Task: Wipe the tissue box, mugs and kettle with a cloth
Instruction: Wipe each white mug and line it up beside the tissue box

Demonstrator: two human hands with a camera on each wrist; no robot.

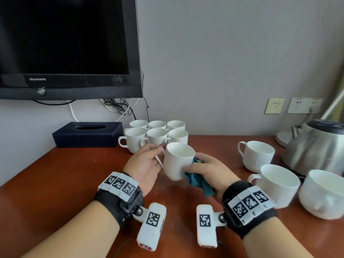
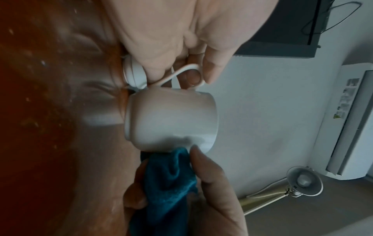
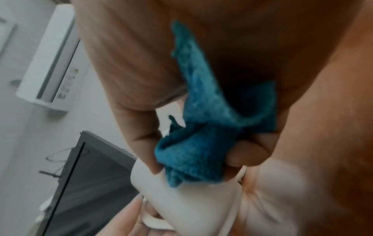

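My left hand (image 1: 149,164) holds a white mug (image 1: 176,161) by its handle, lifted a little above the brown table (image 1: 65,183). In the left wrist view a finger goes through the mug's handle (image 2: 181,73). My right hand (image 1: 208,172) grips a teal cloth (image 1: 197,181) and presses it against the mug's right side. The cloth (image 2: 169,178) meets the mug (image 2: 171,118) low on its wall. Several white mugs (image 1: 156,135) stand grouped at the back beside a dark blue tissue box (image 1: 87,135). A steel kettle (image 1: 316,146) stands at the right.
Three more white mugs (image 1: 258,155) stand at the right, in front of the kettle. A black television (image 1: 65,47) hangs on the wall above the tissue box, with cables (image 1: 119,107) below it. Wall sockets (image 1: 296,106) sit at the right.
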